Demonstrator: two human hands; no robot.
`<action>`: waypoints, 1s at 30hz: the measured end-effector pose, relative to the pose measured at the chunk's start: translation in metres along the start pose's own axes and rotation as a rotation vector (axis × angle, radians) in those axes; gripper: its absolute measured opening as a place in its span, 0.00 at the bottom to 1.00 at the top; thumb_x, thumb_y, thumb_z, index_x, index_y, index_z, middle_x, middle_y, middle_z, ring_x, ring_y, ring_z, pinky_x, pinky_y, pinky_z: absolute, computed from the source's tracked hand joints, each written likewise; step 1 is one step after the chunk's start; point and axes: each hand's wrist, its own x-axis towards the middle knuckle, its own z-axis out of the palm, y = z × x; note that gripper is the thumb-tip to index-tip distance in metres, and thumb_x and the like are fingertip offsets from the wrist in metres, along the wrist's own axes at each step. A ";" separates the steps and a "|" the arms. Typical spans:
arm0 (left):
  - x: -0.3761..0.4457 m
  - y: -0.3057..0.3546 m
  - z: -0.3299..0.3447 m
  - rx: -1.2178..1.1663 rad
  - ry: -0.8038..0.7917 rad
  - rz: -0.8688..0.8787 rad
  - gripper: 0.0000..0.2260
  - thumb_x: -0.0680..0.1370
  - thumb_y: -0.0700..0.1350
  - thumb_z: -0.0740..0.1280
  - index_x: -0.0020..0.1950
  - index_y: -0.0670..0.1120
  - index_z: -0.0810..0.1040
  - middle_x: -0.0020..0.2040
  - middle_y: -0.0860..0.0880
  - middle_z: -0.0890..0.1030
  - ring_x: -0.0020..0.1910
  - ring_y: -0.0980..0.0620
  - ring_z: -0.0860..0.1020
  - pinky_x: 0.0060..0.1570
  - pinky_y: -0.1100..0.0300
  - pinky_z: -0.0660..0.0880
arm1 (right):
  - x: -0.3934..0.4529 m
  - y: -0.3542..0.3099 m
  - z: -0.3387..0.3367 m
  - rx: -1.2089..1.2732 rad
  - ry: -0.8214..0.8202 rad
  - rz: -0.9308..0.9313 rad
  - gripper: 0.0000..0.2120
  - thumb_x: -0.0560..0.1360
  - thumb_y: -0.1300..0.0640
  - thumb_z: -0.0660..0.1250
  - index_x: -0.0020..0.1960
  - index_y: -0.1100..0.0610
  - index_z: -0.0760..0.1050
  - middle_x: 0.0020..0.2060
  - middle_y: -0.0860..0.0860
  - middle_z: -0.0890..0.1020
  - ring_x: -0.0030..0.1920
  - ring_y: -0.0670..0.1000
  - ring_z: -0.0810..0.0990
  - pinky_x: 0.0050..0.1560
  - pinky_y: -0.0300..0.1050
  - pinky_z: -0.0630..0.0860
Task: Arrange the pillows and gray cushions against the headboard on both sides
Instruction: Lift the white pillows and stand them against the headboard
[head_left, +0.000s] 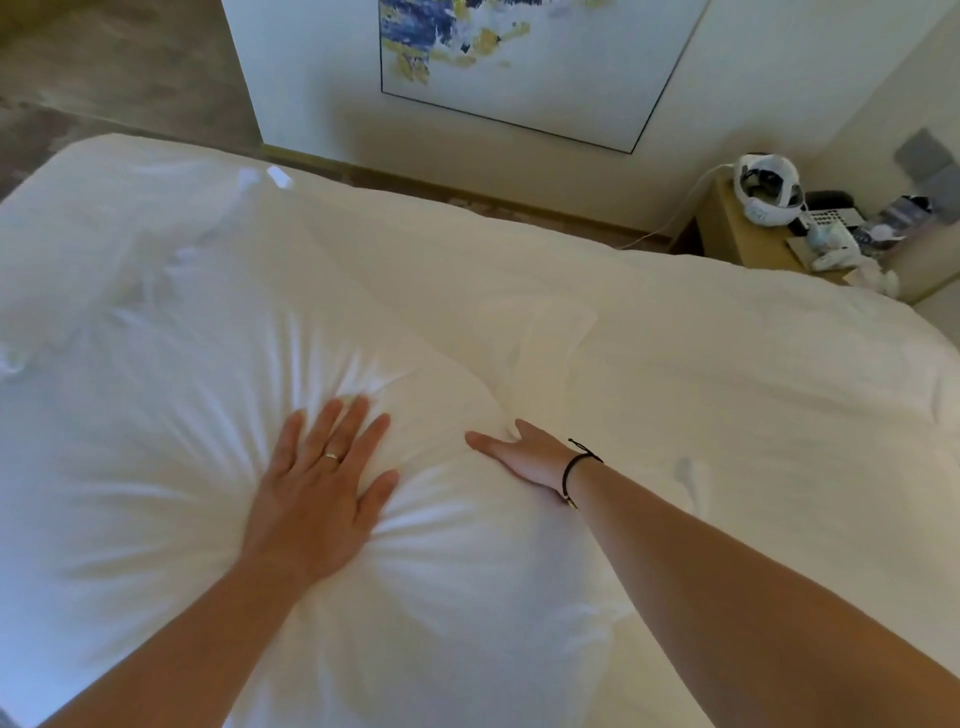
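A large white pillow lies on the white bed right in front of me. My left hand, wearing a ring, presses flat on the pillow's top with fingers spread, and creases fan out from it. My right hand, with a black cord at the wrist, rests open on the pillow's right edge, fingers partly sunk behind the fabric. A second white pillow lies further off at the left. I see no gray cushions, and the headboard is only a thin strip behind the bed.
A framed abstract picture hangs on the white wall behind the bed. At the right, a wooden nightstand holds a white headset, a telephone and small items.
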 end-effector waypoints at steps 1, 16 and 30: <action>-0.002 -0.001 0.002 0.006 0.007 0.009 0.29 0.80 0.63 0.49 0.79 0.52 0.58 0.79 0.49 0.59 0.78 0.48 0.56 0.76 0.42 0.50 | 0.001 0.001 0.000 -0.015 -0.011 0.021 0.58 0.42 0.13 0.60 0.67 0.39 0.65 0.58 0.39 0.75 0.51 0.47 0.77 0.40 0.45 0.76; -0.051 0.027 -0.051 -0.095 -0.074 -0.036 0.29 0.80 0.63 0.46 0.80 0.52 0.57 0.80 0.49 0.56 0.79 0.48 0.56 0.76 0.44 0.53 | -0.082 0.038 0.011 0.283 0.217 -0.252 0.14 0.70 0.46 0.67 0.31 0.54 0.71 0.27 0.46 0.76 0.29 0.50 0.75 0.31 0.43 0.69; -0.019 0.197 -0.267 -0.272 0.065 0.370 0.44 0.67 0.78 0.60 0.78 0.65 0.51 0.81 0.58 0.46 0.79 0.52 0.45 0.75 0.43 0.51 | -0.326 0.146 -0.133 0.147 0.564 -0.871 0.20 0.72 0.48 0.69 0.33 0.45 0.58 0.24 0.43 0.63 0.28 0.47 0.64 0.29 0.39 0.59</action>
